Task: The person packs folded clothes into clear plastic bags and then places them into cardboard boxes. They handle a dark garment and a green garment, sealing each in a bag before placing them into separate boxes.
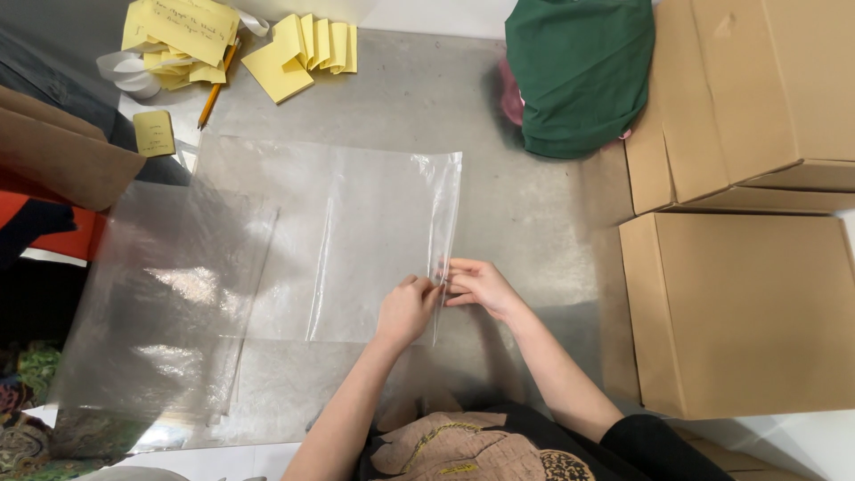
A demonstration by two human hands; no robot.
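A clear plastic bag [383, 245] is laid flat at the frame's centre on the grey table [525, 205]. Its right edge is pinched by the left hand [407, 311] and the right hand [478, 287]. It is judged light, limp and slippery, best gripped at that edge. Yellow notes [298, 53] are seen upper left.

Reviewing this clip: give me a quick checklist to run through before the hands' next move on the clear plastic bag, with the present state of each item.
1. Left hand pinching the clear plastic bag at its right edge: ok.
2. Right hand on the same edge: ok.
3. Bag lying flat on the grey table: ok.
4. Bag edge open or sealed: cannot tell.
5. Cardboard boxes apart from the bag: ok.
6. Yellow notes off the bag: ok.
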